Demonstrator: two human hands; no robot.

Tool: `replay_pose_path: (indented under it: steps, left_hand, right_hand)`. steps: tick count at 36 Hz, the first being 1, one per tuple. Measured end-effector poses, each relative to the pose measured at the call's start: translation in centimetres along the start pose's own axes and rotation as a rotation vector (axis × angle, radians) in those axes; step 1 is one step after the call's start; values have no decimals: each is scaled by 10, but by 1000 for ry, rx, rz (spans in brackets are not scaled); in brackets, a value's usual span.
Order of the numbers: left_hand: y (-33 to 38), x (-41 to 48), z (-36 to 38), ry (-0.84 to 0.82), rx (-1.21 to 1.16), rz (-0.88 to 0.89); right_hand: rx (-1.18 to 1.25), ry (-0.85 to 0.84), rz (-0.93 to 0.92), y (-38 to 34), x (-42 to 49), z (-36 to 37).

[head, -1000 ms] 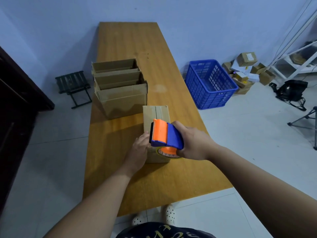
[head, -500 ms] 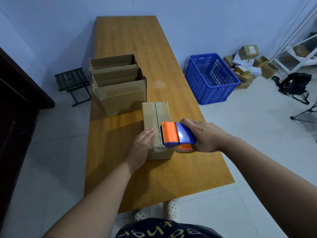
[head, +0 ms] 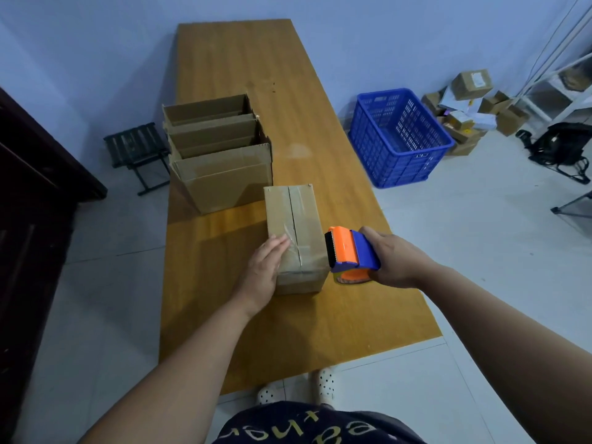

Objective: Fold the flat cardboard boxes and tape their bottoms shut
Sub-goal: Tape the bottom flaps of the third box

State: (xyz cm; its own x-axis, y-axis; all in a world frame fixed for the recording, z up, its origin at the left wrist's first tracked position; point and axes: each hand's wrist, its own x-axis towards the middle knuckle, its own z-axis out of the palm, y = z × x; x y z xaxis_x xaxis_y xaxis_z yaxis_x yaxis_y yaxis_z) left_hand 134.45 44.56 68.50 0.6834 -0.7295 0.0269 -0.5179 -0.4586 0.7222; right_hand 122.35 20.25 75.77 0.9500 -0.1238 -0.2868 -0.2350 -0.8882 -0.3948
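Observation:
A small cardboard box lies bottom-up on the wooden table, clear tape running along its centre seam. My left hand rests flat on the box's near left top, fingers straight. My right hand grips an orange and blue tape dispenser, held just right of the box's near corner and apart from it. Behind the box, several folded boxes stand open side up in a row.
A blue plastic crate sits on the floor right of the table, with small parcels piled behind it. A black folding stool stands left of the table. A dark cabinet lines the left edge.
My right hand has carried the tape dispenser off the box top to its right side. My left hand has slid from the box's near end up onto its top.

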Motion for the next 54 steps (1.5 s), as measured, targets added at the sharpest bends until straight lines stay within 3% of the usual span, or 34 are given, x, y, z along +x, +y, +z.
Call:
replay_pose_path:
  steps: [24, 30, 33, 36, 39, 42, 45, 54]
  left_hand:
    - [9, 0, -2, -35, 49, -94]
    - [29, 7, 1, 34, 237, -146]
    - [42, 19, 1, 65, 501, -139]
    - [50, 34, 0, 21, 685, -95]
    - [54, 42, 1, -48, 696, -52]
    - [48, 45, 2, -170, 611, -125]
    - [39, 51, 1, -260, 679, -205]
    - [33, 56, 2, -250, 663, -193]
  right_hand:
    - [159, 80, 73, 23, 1, 42]
    - [144, 110, 75, 17, 10, 52]
    - [108, 86, 58, 16, 14, 46]
    - [73, 89, 36, 14, 18, 41]
    - [64, 102, 10, 12, 21, 42]
    - [97, 99, -4, 7, 25, 47]
    - [148, 104, -19, 3, 30, 50]
    - [244, 135, -43, 15, 27, 38]
